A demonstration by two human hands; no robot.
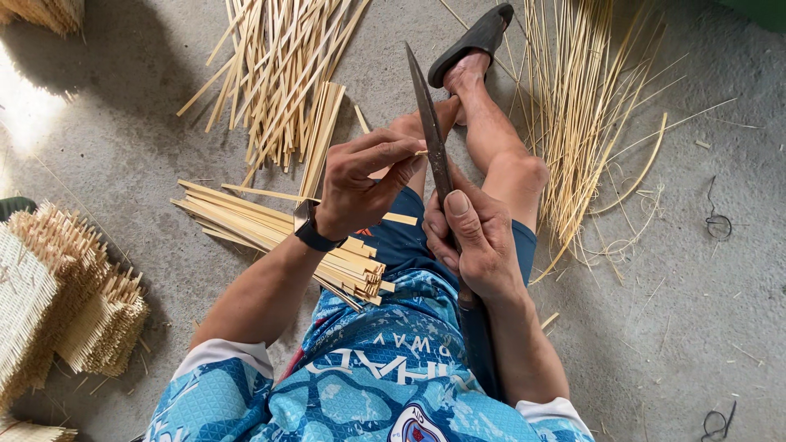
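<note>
Bamboo strip (419,152) pinched by left hand (364,184) against blade | right hand (475,241) grips knife (431,139) upright

Right hand (479,245) gripping long knife (427,123), left hand (364,184) pinching bamboo strip (399,218) against blade, concrete floor (696,311)

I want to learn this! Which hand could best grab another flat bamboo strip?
Probably the left hand: the bundle of flat pale bamboo strips lies just beneath its wrist, while the right hand grips the long dark knife.

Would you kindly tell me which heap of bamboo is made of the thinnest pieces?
The fine bamboo slivers right of the outstretched leg; the other heaps hold flat, wider strips.
</note>
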